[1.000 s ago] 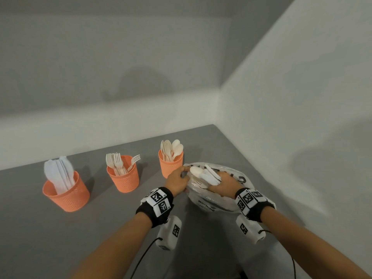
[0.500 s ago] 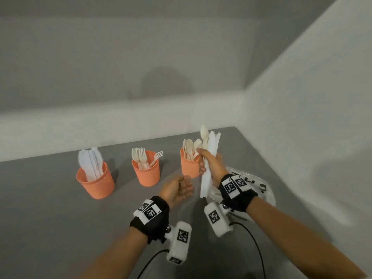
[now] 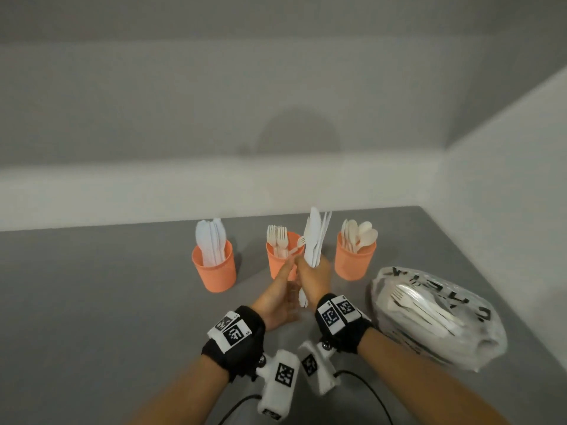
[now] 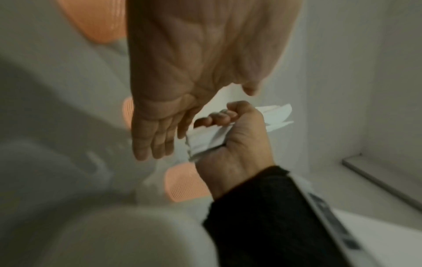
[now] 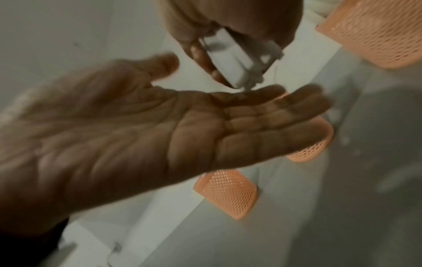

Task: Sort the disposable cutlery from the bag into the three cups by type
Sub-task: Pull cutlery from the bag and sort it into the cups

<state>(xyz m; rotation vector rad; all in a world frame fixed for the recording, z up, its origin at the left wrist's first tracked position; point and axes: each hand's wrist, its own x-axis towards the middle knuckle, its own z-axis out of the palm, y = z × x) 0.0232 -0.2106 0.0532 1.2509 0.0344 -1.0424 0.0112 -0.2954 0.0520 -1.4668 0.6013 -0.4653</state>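
My right hand [image 3: 313, 271] grips a bundle of white plastic cutlery [image 3: 316, 237] upright in front of the cups; knives show at its top. The same bundle [image 4: 205, 139] sits in that fist in the left wrist view. My left hand [image 3: 280, 289] is open, palm up, right beside it, fingers straight [image 5: 274, 112] under the bundle's lower ends [image 5: 237, 66]. Three orange cups stand in a row: knives cup [image 3: 214, 268], forks cup [image 3: 277, 265], spoons cup [image 3: 354, 262]. The clear plastic bag [image 3: 435, 317] lies at the right with forks inside.
The cups and bag sit on a grey table [image 3: 92, 302] in a corner. White walls run along the back and the right side [image 3: 506, 210]. Cables from the wrist cameras trail near the front edge.
My right hand lifted the cutlery bundle out of the bag and carried it left, in front of the cups. My left hand let go of the bag and opened beside the bundle.
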